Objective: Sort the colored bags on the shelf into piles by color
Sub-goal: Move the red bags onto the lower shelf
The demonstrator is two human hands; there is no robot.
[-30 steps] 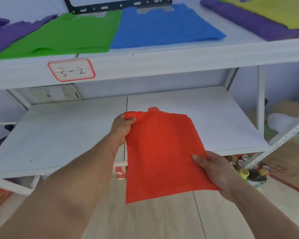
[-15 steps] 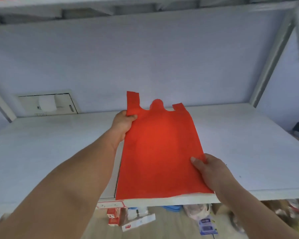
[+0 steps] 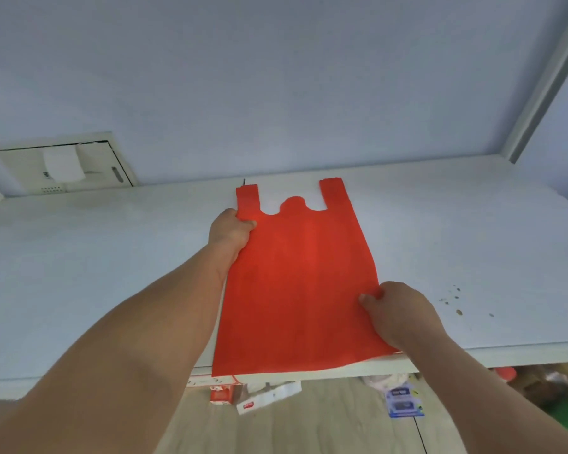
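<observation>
A red bag (image 3: 299,283) lies flat on the white lower shelf (image 3: 95,273), handles toward the back wall, its bottom edge reaching the shelf's front edge. My left hand (image 3: 230,232) pinches the bag's upper left edge just below the left handle. My right hand (image 3: 397,312) grips the bag's right edge near the lower corner, thumb on top. No other colored bags are in view.
A metal upright (image 3: 538,83) rises at the back right. A wall box with a small door (image 3: 66,165) sits at the back left. Small dark specks (image 3: 453,299) mark the shelf's right part. Boxes and packets (image 3: 266,398) lie on the wooden floor below.
The view dropped from the upper shelf with its green, blue, purple and yellow piles. Both hands carried the red bag forward and laid it flat on the lower shelf.
</observation>
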